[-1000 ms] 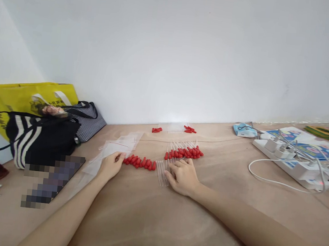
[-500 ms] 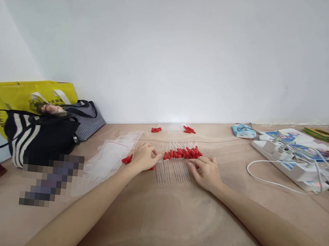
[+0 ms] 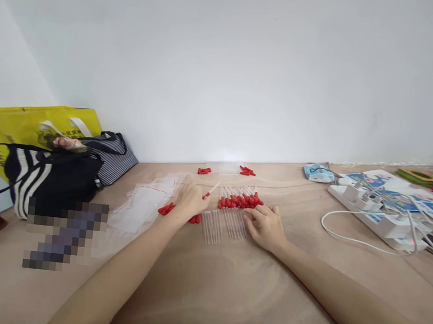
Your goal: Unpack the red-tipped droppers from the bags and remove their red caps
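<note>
My left hand [image 3: 190, 198] is closed on a thin clear stick with a red end [image 3: 208, 194], raised over the left side of the pile. My right hand [image 3: 266, 226] lies on the table with its fingers stretched out, their tips at the right edge of the pile. Between the hands lies a row of clear sticks with red ends [image 3: 241, 200]. Nearer to me, clear thin sticks [image 3: 212, 227] lie side by side in two groups. Small bunches of red ends [image 3: 165, 209] show left of and below my left hand, partly hidden by it.
Flat clear plastic bags [image 3: 142, 203] are spread at the left. Beyond stand a black bag [image 3: 63, 182] and a yellow bag [image 3: 3, 129]. More red-ended pieces [image 3: 247, 171] lie by the wall. A white power strip [image 3: 373, 217] with cables and a blue mask [image 3: 318, 172] are at the right.
My left hand has turned and closed on a red-ended stick, lifting it at the left of the pile. My right hand stays nearly in place. The view has shifted slightly.
</note>
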Motion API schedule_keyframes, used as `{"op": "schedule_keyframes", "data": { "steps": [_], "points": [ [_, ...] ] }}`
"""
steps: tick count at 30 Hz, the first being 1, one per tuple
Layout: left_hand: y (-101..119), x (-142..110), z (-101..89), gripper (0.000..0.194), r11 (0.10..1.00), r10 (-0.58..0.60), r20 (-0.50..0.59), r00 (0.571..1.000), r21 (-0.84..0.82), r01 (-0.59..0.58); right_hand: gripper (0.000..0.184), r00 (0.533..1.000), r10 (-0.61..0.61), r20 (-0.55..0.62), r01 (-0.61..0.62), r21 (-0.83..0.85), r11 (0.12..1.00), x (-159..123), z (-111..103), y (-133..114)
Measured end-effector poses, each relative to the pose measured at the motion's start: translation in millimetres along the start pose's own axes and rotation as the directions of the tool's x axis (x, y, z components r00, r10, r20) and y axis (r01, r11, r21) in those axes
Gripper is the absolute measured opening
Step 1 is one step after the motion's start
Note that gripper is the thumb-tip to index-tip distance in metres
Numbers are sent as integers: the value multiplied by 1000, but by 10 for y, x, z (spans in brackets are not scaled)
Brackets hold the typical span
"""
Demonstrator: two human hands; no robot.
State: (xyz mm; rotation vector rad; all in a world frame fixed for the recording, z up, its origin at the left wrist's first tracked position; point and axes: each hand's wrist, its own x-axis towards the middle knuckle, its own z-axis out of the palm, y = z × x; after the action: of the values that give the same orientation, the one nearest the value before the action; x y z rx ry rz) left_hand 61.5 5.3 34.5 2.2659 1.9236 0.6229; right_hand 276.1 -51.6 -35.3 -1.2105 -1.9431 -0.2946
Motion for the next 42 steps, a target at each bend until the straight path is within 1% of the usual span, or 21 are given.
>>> {"op": "schedule_keyframes", "data": {
  "steps": [2, 3, 4, 5, 6, 7, 8, 9, 10, 12, 15, 17, 19, 20, 22, 25, 27, 31, 34, 37, 42],
  "points": [
    [-96, -140, -48, 12, 993, 107, -110, 988, 57, -102, 23, 999, -15, -32, 16, 14, 1000, 4, -2, -7],
    [-156, -222, -53, 12, 973, 223, -178, 958, 102, -208, 28, 998, -31, -50, 32, 18, 999, 8, -6, -18],
    [-218, -307, -45, 12, 931, 361, -222, 906, 139, -337, 33, 996, -56, -62, 57, 17, 998, 14, -12, -35],
    [-278, -391, -25, 12, 876, 482, -255, 838, 167, -453, 37, 994, -88, -65, 89, 11, 996, 20, -19, -58],
    [-330, -470, 4, 11, 814, 581, -283, 763, 196, -547, 41, 990, -127, -57, 127, 3, 992, 28, -25, -85],
    [-370, -541, 38, 11, 755, 654, -304, 693, 215, -619, 42, 985, -171, -37, 171, -6, 985, 35, -28, -117],
    [-396, -599, 73, 10, 709, 702, -325, 634, 233, -666, 42, 976, -217, -12, 217, -12, 976, 43, -28, -150],
    [-407, -643, 106, 9, 673, 734, -343, 586, 253, -695, 41, 965, -262, 14, 262, -13, 965, 49, -23, -183],
    [-406, -673, 134, 8, 648, 755, -357, 550, 273, -711, 38, 954, -299, 37, 299, -10, 954, 55, -12, -215],
    [-377, -700, 172, 6, 610, 785, -365, 501, 314, -728, 30, 938, -341, 63, 342, 1, 940, 66, 25, -263],
    [-325, -696, 187, 5, 564, 819, -356, 451, 353, -747, 21, 938, -342, 63, 341, 19, 940, 78, 90, -297],
    [-310, -693, 185, 5, 557, 823, -360, 440, 356, -751, 18, 939, -340, 54, 338, 38, 940, 82, 120, -302],
    [-308, -696, 184, 6, 570, 813, -366, 453, 337, -749, 16, 937, -346, 46, 343, 60, 937, 83, 131, -303],
    [-309, -699, 186, 7, 582, 804, -367, 469, 317, -749, 15, 937, -348, 38, 345, 68, 936, 81, 129, -304],
    [-305, -704, 197, 12, 609, 782, -353, 513, 260, -749, 14, 935, -353, 16, 351, 81, 933, 77, 120, -308],
    [-289, -703, 221, 24, 638, 763, -288, 579, 184, -748, 15, 930, -368, -16, 368, 94, 925, 70, 104, -318],
    [-278, -697, 234, 24, 643, 760, -247, 601, 143, -753, 16, 923, -383, -37, 385, 103, 917, 67, 100, -326],
    [-275, -693, 235, 19, 637, 760, -237, 605, 82, -767, 18, 901, -422, -97, 432, 107, 896, 64, 101, -334],
    [-283, -706, 221, 17, 639, 758, -234, 608, 86, -764, 19, 882, -455, -126, 467, 88, 880, 60, 95, -329],
    [-292, -725, 208, 17, 645, 758, -217, 616, 105, -757, 18, 866, -483, -126, 494, 73, 866, 54, 75, -321],
    [-306, -739, 208, 17, 625, 776, -199, 598, 122, -771, 15, 872, -478, -110, 485, 51, 873, 35, 36, -327]
  ]
}}
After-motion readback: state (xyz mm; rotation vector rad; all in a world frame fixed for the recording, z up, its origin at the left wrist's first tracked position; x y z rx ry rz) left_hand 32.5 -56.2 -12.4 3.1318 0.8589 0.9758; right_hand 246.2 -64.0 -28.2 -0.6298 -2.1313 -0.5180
